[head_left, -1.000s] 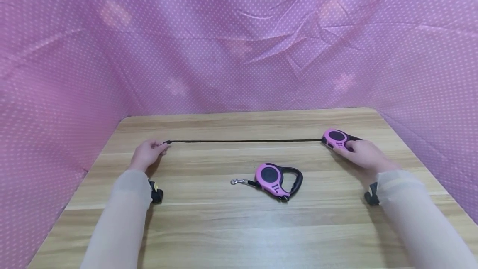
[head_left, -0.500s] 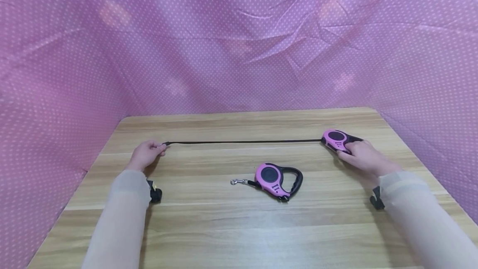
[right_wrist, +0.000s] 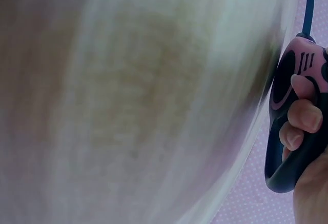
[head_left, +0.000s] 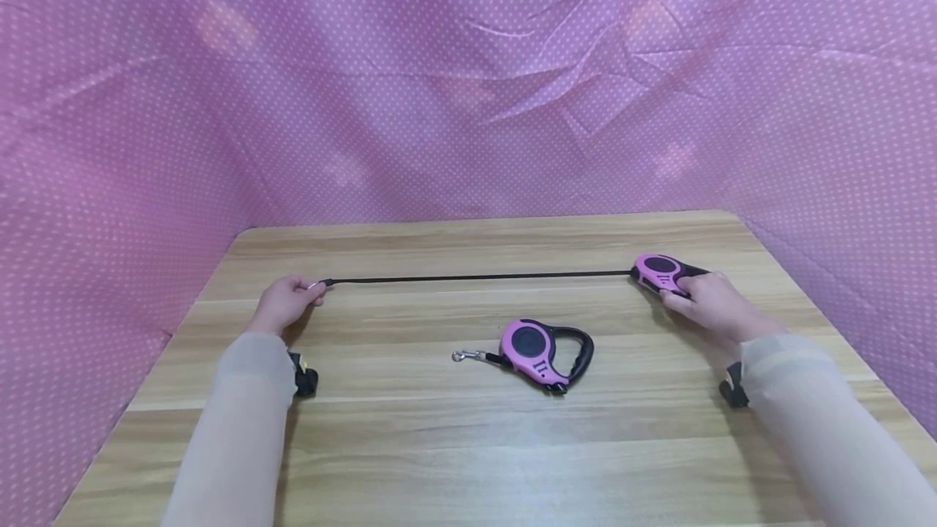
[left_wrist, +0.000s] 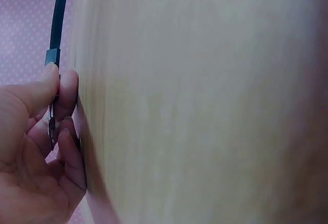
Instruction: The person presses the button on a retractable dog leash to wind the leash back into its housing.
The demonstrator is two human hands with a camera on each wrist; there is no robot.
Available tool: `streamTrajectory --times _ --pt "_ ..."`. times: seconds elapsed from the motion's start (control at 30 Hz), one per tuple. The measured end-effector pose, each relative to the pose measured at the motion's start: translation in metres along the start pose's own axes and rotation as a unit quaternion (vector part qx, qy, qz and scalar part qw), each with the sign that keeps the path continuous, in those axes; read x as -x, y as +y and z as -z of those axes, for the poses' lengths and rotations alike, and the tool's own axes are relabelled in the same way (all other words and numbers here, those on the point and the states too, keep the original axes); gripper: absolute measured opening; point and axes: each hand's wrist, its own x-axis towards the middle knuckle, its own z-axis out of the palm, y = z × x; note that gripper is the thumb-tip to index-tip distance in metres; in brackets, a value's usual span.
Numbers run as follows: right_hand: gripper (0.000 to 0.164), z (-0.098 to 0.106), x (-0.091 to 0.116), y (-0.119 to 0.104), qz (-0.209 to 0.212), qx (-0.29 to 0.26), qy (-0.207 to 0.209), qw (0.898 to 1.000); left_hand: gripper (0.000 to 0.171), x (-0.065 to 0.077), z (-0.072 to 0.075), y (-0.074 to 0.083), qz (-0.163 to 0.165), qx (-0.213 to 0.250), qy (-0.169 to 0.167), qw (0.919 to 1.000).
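In my right hand [head_left: 713, 303] is a pink and black retractable dog leash [head_left: 659, 268], its fingers curled through the black handle, as the right wrist view [right_wrist: 305, 121] shows. A black strap [head_left: 476, 276] runs taut from its nose across the table to the left. At the other end my left hand [head_left: 285, 303] pinches the metal clip [left_wrist: 51, 124] between thumb and fingers, close under the strap's black end sleeve [left_wrist: 53, 56]. A second pink and black retractable leash [head_left: 529, 341] lies between the arms, nearer the front, strap wound in and its silver clip [head_left: 468, 356] pointing left.
The wood-grain table [head_left: 410, 462] reaches back to a pink polka-dot cloth [head_left: 468, 120] that hangs behind it and at both sides. A black wrist camera [head_left: 305, 378] sits on the left sleeve, another black camera [head_left: 734, 387] on the right.
Both hands stay almost in place; the left has shifted slightly down and left. The right thumb and fingers have shifted a little on the held leash. The second leash has not moved.
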Motion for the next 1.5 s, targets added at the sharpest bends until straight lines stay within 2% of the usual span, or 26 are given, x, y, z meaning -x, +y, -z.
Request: streamTrajectory --times 0.2,0.4,0.53,0.63,0.83,0.97,1.13,1.33,1.5 --pt "0.037 0.0015 0.0009 -0.0015 0.001 0.007 -0.001 1.0 0.038 0.001 0.0009 0.0014 -0.003 -0.004 0.002 1.0" --pt "0.04 0.0007 0.0021 -0.0064 -0.018 -0.014 -0.045 0.999 0.038 0.0021 0.0018 0.0023 0.001 -0.003 0.003 1.0" --pt "0.037 0.0005 0.0043 -0.0058 -0.022 -0.021 -0.047 0.998 0.038 0.0035 0.0015 0.0035 -0.003 -0.002 0.004 1.0" --pt "0.033 0.001 0.0059 -0.0042 -0.011 -0.02 -0.024 0.999 0.038 0.0043 0.0013 0.0033 -0.008 -0.001 0.005 1.0" --pt "0.031 0.0022 0.0089 -0.0036 0.019 -0.022 0.086 0.996 0.041 0.0058 0.0004 0.0027 -0.004 0.035 0.017 0.9992" --pt "0.033 0.0017 0.0088 -0.0048 0.032 -0.017 0.124 0.992 0.044 0.0077 0.0004 0.0041 0.005 0.052 0.03 0.9982" --pt "0.034 0.0018 0.0073 -0.0057 0.032 -0.014 0.125 0.992 0.044 0.0087 0.0008 0.0049 0.006 0.049 0.039 0.998" --pt "0.041 0.0027 0.0076 -0.0046 -0.026 -0.037 0.106 0.993 0.043 0.0075 0.0005 0.0031 -0.001 0.036 0.046 0.9983" --pt "0.042 0.0027 0.0079 -0.0027 -0.037 -0.028 0.107 0.993 0.043 0.0074 -0.0003 0.0037 -0.009 0.019 0.039 0.999"
